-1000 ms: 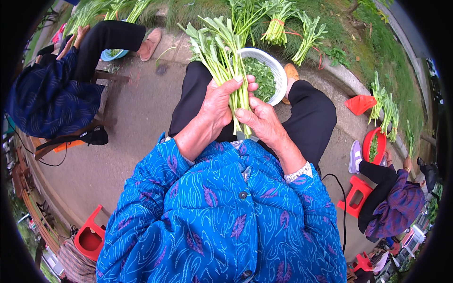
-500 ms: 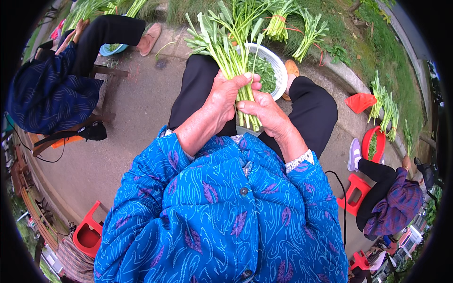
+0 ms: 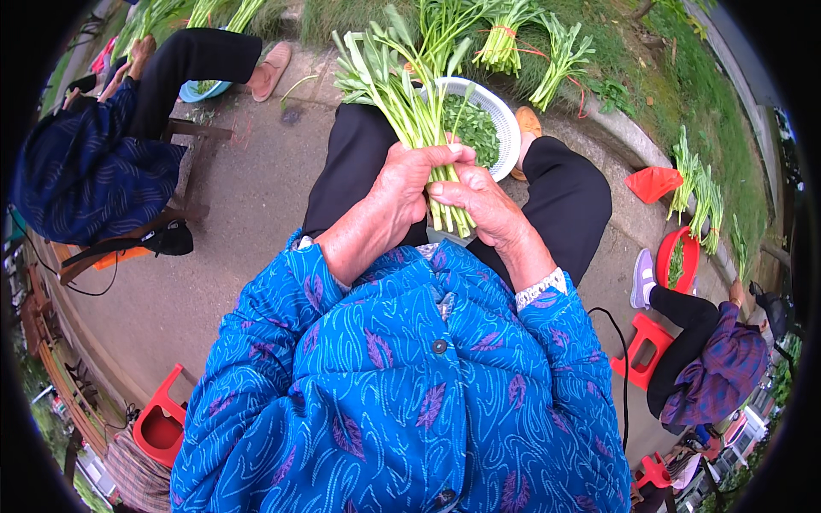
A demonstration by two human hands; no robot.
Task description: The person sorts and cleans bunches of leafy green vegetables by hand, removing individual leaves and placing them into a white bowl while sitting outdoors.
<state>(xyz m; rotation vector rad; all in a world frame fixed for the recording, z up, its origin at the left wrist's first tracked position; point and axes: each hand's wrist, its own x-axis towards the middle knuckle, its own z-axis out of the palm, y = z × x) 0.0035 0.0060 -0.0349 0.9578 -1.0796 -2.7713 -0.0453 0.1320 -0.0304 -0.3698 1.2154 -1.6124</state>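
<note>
A loose bunch of leafy green vegetable stalks (image 3: 415, 124) is held in front of me, its leaves pointing up and away and its pale cut ends toward me. My left hand (image 3: 412, 179) wraps round the stalks from the left, thumb across them. From the right, my right hand (image 3: 483, 201) closes on the lower stems, its thumb pressed over them near the cut ends. Just beyond my hands a white plastic basket (image 3: 510, 128) holds loose green leaves (image 3: 473, 128). The bunch partly covers the basket's left side.
Tied bundles of greens (image 3: 506, 43) lie on the grass edge ahead. On the left sits a person in dark blue (image 3: 94, 171) by a light-blue basin (image 3: 195, 92). Another person in a plaid top (image 3: 718, 368) sits right, near a red basin (image 3: 665, 256) and a red stool (image 3: 643, 352).
The leafy tops have shifted slightly left and my left thumb has moved a little to the right over the stalks. Both hands keep their hold.
</note>
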